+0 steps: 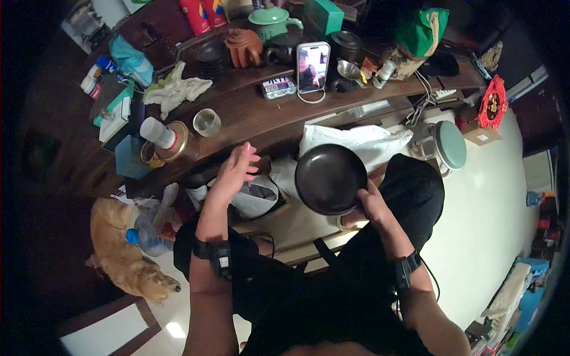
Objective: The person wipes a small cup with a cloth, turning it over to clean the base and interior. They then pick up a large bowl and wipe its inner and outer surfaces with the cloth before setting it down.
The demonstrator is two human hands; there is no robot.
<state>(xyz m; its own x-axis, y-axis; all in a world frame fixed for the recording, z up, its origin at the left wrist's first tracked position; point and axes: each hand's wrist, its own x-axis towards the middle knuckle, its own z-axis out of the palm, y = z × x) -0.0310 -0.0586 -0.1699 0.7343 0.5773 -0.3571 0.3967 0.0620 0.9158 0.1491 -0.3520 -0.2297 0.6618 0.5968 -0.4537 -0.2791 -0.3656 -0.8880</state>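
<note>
In my right hand [373, 203] is a dark, round, shallow pan [331, 178], gripped at its lower right edge with the inside facing me. The fingers behind it are partly hidden, and I cannot see whether it has a handle. My left hand [238, 169] is raised in the air near the table's front edge, holding nothing, with its fingers extended. A clear glass cup [206, 122] stands on the table just beyond that hand. Behind the pan lies a white plastic bag [362, 145].
The dark wooden table [249, 110] carries a propped phone [313, 68], a green lidded pot [270, 21], a crumpled cloth [178, 89] and a white-capped jar [160, 135]. A dog [122, 249] lies on the floor at left beside a large plastic bottle [151, 237]. A green-topped stool [450, 145] stands at right.
</note>
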